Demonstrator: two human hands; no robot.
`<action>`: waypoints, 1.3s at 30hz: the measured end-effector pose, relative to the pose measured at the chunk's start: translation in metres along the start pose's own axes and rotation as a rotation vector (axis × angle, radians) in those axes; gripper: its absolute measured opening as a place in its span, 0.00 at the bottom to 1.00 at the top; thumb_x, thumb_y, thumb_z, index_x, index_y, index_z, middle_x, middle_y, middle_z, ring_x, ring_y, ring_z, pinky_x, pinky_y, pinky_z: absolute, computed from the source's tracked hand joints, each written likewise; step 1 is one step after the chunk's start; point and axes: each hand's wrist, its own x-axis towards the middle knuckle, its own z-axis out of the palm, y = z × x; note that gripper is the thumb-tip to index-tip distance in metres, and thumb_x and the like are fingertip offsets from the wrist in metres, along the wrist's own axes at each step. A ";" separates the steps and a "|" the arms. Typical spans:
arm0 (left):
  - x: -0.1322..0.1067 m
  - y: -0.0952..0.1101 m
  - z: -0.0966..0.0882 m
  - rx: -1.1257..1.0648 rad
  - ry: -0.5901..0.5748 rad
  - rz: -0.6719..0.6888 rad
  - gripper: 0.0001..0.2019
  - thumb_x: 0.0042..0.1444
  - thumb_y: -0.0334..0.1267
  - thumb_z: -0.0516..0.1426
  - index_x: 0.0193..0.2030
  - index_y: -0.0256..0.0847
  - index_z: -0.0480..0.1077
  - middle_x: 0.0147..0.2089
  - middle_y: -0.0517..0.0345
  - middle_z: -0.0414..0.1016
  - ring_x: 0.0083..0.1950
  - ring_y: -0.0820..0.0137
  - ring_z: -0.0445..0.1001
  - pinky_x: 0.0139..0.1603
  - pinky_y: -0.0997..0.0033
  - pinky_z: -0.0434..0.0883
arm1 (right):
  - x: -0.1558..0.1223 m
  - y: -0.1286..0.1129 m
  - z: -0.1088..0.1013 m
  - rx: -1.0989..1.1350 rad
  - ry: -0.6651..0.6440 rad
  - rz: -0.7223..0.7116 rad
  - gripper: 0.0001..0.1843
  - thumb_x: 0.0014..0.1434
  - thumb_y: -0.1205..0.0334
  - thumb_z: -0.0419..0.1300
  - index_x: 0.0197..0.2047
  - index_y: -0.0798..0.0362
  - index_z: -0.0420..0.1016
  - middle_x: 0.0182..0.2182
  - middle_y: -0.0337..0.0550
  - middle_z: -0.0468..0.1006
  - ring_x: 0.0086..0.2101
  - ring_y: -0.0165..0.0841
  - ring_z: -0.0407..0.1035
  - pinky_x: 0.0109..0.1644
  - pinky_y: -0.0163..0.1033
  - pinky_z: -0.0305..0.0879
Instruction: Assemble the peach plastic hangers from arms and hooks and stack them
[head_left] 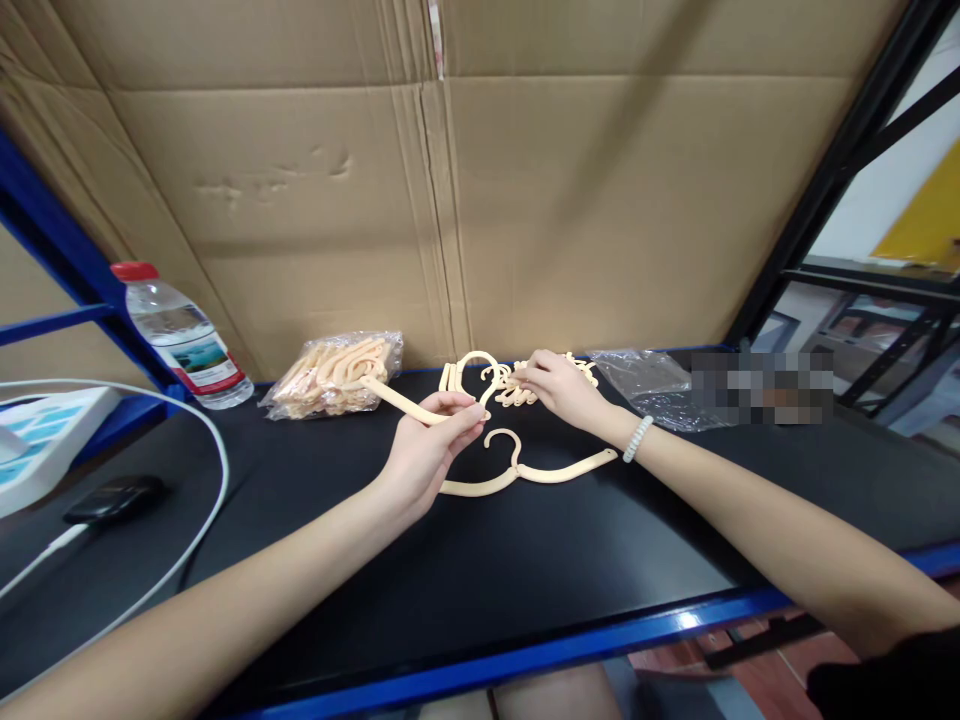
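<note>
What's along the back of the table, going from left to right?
First the water bottle → bag of hangers → loose pile of hangers → clear plastic bag.

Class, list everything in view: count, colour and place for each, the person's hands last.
hanger piece: one, cream, held in left hand
whole hanger: one, cream, flat on table, centre
loose hangers: small pile, cream, behind it
bagged hangers: one bag, cream, back left
empty bag: one, clear, back right
bottle: one, clear, red cap, far left
phone: one, black, left
cable: one, white, left
cardboard: one wall, tan, behind table
table: one, black
left hand: grip shut on hanger piece
right hand: on loose hangers
</note>
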 end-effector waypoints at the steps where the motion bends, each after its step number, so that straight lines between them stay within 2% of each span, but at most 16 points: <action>1: 0.000 0.000 0.000 0.000 -0.004 0.003 0.13 0.37 0.33 0.72 0.29 0.36 0.74 0.30 0.60 0.76 0.35 0.75 0.76 0.40 0.79 0.75 | 0.000 -0.002 -0.003 0.017 0.036 0.023 0.12 0.67 0.66 0.52 0.45 0.56 0.78 0.35 0.48 0.73 0.37 0.37 0.67 0.42 0.41 0.63; 3: -0.001 0.001 0.000 0.002 -0.013 0.005 0.13 0.38 0.33 0.72 0.29 0.36 0.74 0.31 0.60 0.76 0.35 0.76 0.76 0.40 0.79 0.75 | -0.001 -0.008 -0.009 0.052 0.111 0.080 0.13 0.68 0.65 0.51 0.47 0.55 0.77 0.35 0.47 0.75 0.36 0.36 0.69 0.42 0.40 0.65; 5: -0.002 0.001 0.001 0.007 -0.022 0.006 0.13 0.39 0.33 0.72 0.30 0.36 0.74 0.31 0.60 0.76 0.36 0.75 0.76 0.40 0.79 0.75 | -0.003 -0.013 -0.014 0.077 0.169 0.145 0.14 0.68 0.64 0.50 0.49 0.54 0.75 0.31 0.44 0.77 0.31 0.33 0.71 0.38 0.39 0.66; 8: -0.003 0.003 0.001 0.025 -0.034 -0.001 0.13 0.40 0.34 0.71 0.31 0.37 0.73 0.32 0.60 0.76 0.37 0.75 0.76 0.39 0.78 0.74 | -0.005 -0.024 -0.021 0.306 0.227 0.291 0.14 0.68 0.60 0.51 0.51 0.52 0.74 0.26 0.39 0.77 0.25 0.31 0.72 0.33 0.37 0.68; 12: -0.003 0.005 0.001 0.037 -0.045 0.000 0.13 0.41 0.36 0.71 0.32 0.37 0.73 0.32 0.61 0.76 0.36 0.74 0.76 0.34 0.79 0.73 | -0.006 -0.039 -0.024 0.771 0.273 0.463 0.15 0.64 0.54 0.57 0.49 0.53 0.75 0.34 0.45 0.81 0.34 0.35 0.77 0.35 0.39 0.73; 17: -0.003 0.005 0.002 -0.003 -0.046 0.005 0.14 0.41 0.35 0.71 0.34 0.37 0.74 0.31 0.60 0.77 0.35 0.74 0.77 0.34 0.80 0.73 | -0.005 -0.056 -0.025 1.063 0.229 0.573 0.16 0.57 0.54 0.62 0.45 0.54 0.78 0.36 0.47 0.81 0.36 0.38 0.78 0.33 0.40 0.75; 19: -0.002 0.004 0.001 -0.022 -0.046 0.004 0.14 0.41 0.33 0.71 0.35 0.36 0.75 0.31 0.60 0.77 0.35 0.74 0.77 0.36 0.80 0.73 | -0.005 -0.060 -0.026 1.161 0.207 0.626 0.16 0.56 0.54 0.62 0.43 0.54 0.79 0.38 0.48 0.81 0.33 0.36 0.77 0.28 0.37 0.72; 21: -0.001 0.003 0.001 -0.039 -0.048 0.004 0.13 0.42 0.32 0.70 0.37 0.35 0.77 0.32 0.58 0.78 0.36 0.74 0.77 0.38 0.80 0.74 | -0.004 -0.064 -0.028 1.209 0.218 0.690 0.16 0.55 0.53 0.63 0.42 0.55 0.80 0.37 0.49 0.80 0.27 0.31 0.74 0.22 0.32 0.65; 24: 0.001 0.001 0.000 -0.069 -0.065 -0.001 0.12 0.43 0.29 0.70 0.37 0.34 0.78 0.32 0.56 0.79 0.37 0.74 0.78 0.42 0.79 0.75 | -0.005 -0.067 -0.030 1.244 0.235 0.778 0.17 0.53 0.52 0.66 0.40 0.57 0.79 0.34 0.49 0.80 0.23 0.25 0.67 0.19 0.29 0.54; 27: 0.002 -0.001 -0.002 -0.091 -0.084 -0.012 0.11 0.44 0.28 0.69 0.37 0.33 0.79 0.34 0.55 0.80 0.38 0.73 0.79 0.45 0.77 0.76 | -0.006 -0.069 -0.030 1.348 0.201 0.851 0.17 0.49 0.56 0.70 0.40 0.56 0.76 0.35 0.48 0.80 0.24 0.24 0.65 0.20 0.29 0.55; 32: 0.002 -0.001 -0.004 -0.100 -0.104 -0.017 0.10 0.45 0.28 0.69 0.37 0.33 0.80 0.36 0.53 0.81 0.38 0.72 0.79 0.47 0.76 0.76 | -0.009 -0.074 -0.026 1.536 0.149 0.934 0.23 0.49 0.63 0.71 0.48 0.50 0.70 0.37 0.43 0.80 0.30 0.27 0.71 0.29 0.31 0.66; 36: 0.002 0.000 -0.004 -0.106 -0.121 -0.027 0.10 0.44 0.27 0.69 0.37 0.33 0.80 0.36 0.52 0.81 0.38 0.71 0.80 0.47 0.74 0.76 | -0.011 -0.082 -0.023 1.625 0.077 0.868 0.11 0.51 0.63 0.69 0.38 0.54 0.75 0.37 0.43 0.77 0.38 0.30 0.73 0.43 0.34 0.71; 39: 0.003 0.000 -0.004 -0.101 -0.136 -0.038 0.11 0.43 0.27 0.69 0.36 0.34 0.79 0.35 0.53 0.81 0.37 0.71 0.80 0.47 0.73 0.76 | -0.012 -0.087 -0.023 1.595 0.118 0.837 0.09 0.53 0.59 0.68 0.34 0.53 0.75 0.34 0.40 0.75 0.37 0.30 0.72 0.44 0.36 0.71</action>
